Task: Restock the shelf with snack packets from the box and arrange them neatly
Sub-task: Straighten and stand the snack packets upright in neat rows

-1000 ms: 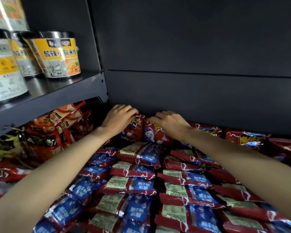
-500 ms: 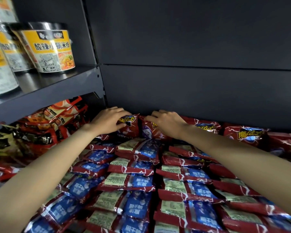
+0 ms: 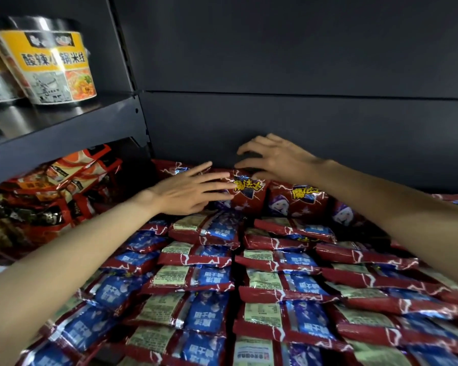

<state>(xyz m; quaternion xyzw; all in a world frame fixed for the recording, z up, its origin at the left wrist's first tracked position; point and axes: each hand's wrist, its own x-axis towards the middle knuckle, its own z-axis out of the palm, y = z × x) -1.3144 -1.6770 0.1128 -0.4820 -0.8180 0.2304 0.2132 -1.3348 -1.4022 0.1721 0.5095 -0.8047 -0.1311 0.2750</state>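
Left hand [image 3: 188,191], fingers straight, rests flat against upright red foil snack packet [image 3: 245,192]; right hand [image 3: 280,161], fingers loosely spread, hovers above its top edge, gripping nothing

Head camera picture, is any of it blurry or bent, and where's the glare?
Head view: the noodle cup at upper left is smeared by motion blur; the wide lens bows the shelf upright; glare glints on the foil snack packets; both hands, left hand and right hand, look fairly sharp.
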